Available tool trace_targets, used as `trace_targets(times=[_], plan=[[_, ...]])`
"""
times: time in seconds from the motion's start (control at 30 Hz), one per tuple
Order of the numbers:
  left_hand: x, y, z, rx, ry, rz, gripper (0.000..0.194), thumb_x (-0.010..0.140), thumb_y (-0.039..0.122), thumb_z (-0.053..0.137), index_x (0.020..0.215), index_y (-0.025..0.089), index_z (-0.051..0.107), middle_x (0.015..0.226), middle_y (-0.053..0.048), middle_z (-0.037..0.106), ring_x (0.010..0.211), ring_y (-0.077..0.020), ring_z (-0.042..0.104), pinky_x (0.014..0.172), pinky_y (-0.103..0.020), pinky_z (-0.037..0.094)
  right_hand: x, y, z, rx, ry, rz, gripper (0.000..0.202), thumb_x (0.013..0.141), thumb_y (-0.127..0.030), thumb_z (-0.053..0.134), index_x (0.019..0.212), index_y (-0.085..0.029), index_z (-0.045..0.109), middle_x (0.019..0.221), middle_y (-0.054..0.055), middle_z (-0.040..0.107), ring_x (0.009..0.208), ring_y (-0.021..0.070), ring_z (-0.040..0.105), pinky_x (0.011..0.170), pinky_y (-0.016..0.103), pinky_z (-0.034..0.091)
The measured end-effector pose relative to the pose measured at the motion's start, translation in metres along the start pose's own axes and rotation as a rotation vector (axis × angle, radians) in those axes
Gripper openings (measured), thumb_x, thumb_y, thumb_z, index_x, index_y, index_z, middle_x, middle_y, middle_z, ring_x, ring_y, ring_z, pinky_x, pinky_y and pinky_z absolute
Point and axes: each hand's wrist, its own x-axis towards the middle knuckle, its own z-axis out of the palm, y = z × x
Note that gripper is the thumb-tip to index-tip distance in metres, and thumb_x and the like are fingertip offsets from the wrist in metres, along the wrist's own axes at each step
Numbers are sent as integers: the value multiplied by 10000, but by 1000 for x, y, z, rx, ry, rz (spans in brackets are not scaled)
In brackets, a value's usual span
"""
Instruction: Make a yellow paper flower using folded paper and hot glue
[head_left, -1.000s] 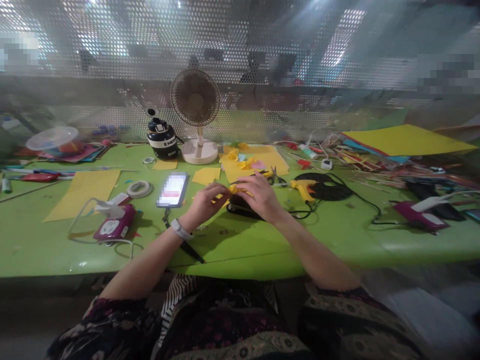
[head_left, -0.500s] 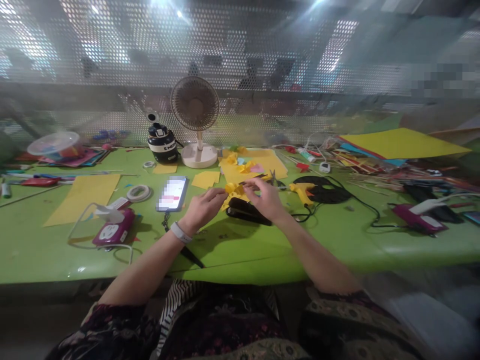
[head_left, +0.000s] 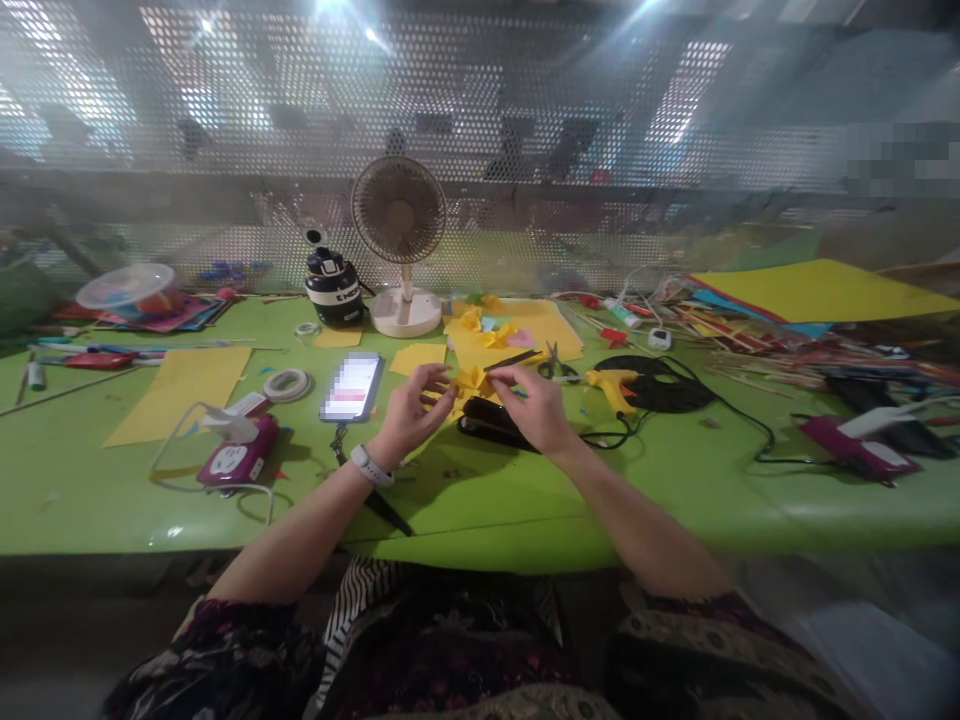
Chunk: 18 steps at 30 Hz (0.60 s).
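Observation:
A folded yellow paper flower (head_left: 471,378) is up between my two hands, above the green table. My right hand (head_left: 536,408) pinches its right side with thumb and forefinger. On the other side, my left hand (head_left: 412,412) is just beside the flower, thumb and fingers apart with a gap between them. Beneath my right hand lies a black stapler (head_left: 484,420), partly covered by it. Past the right fingertips are a dark thin tool (head_left: 513,360) and a pair of scissors (head_left: 555,365). More yellow paper flowers (head_left: 506,335) rest on a yellow sheet (head_left: 559,335) farther back.
A yellow glue gun (head_left: 615,388) with a black cord lies to the right. Left are a phone (head_left: 351,388), a tape roll (head_left: 287,385) and a purple power strip (head_left: 238,452). A fan (head_left: 405,312) and a bottle (head_left: 334,295) stand behind. Paper and sticks (head_left: 742,340) pile up right.
My left hand's fingers have come apart and drawn slightly away from the yellow paper flower. The right hand keeps its pinch. The whole view has shifted slightly.

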Motion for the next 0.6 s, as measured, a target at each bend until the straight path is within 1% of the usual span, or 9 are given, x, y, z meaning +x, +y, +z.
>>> trace_targets(times=[0.07, 0.13, 0.2, 0.3, 0.4, 0.53, 0.6], plan=[[1, -3, 1, 37, -40, -14, 253, 919, 383, 628, 1032, 157, 647, 915, -95, 733, 744, -150, 705, 570, -210, 571, -2, 0, 2, -4, -2, 2, 176, 949, -320, 553, 989, -230, 699, 918, 68, 774, 804, 228, 731, 783, 364, 585], [2, -3, 0, 81, -82, -5, 231, 929, 375, 609, 930, 152, 670, 830, -76, 732, 649, -130, 668, 534, -205, 534, -3, 1, 5, -8, -1, -3, 176, 947, -323, 559, 1031, -234, 686, 922, 65, 773, 811, 228, 731, 790, 370, 587], [2, -1, -1, 128, -113, 11, 230, 943, 346, 584, 847, 152, 663, 725, -48, 713, 562, -109, 612, 494, -195, 471, -4, 1, 7, -18, -3, -25, 171, 947, -316, 564, 1046, -233, 677, 899, 62, 768, 803, 227, 727, 791, 373, 585], [2, 4, -2, 199, -129, 64, 230, 935, 296, 574, 754, 162, 620, 646, -20, 673, 512, -95, 554, 477, -194, 399, -6, 1, 8, -42, -2, -67, 153, 941, -283, 574, 1038, -222, 676, 864, 66, 759, 801, 232, 720, 789, 381, 579], [1, 6, -2, 237, -115, 89, 239, 924, 298, 575, 720, 174, 587, 616, -7, 639, 501, -95, 532, 472, -196, 369, -6, 0, 7, -62, -25, -73, 151, 936, -277, 577, 1033, -221, 679, 866, 70, 758, 797, 235, 718, 783, 384, 577], [1, 4, -1, 268, -50, 67, 239, 926, 334, 577, 747, 179, 607, 623, -8, 640, 509, -101, 537, 473, -201, 361, -6, 0, 6, -59, -39, -45, 224, 925, -280, 578, 1122, -226, 669, 895, 67, 766, 836, 239, 729, 821, 387, 579], [1, 3, -1, 273, -39, 73, 236, 922, 343, 587, 753, 180, 617, 627, -9, 647, 515, -103, 542, 479, -206, 366, -5, 1, 5, -45, -58, -37, 240, 915, -277, 583, 1136, -229, 664, 879, 58, 766, 818, 233, 730, 811, 378, 581]])
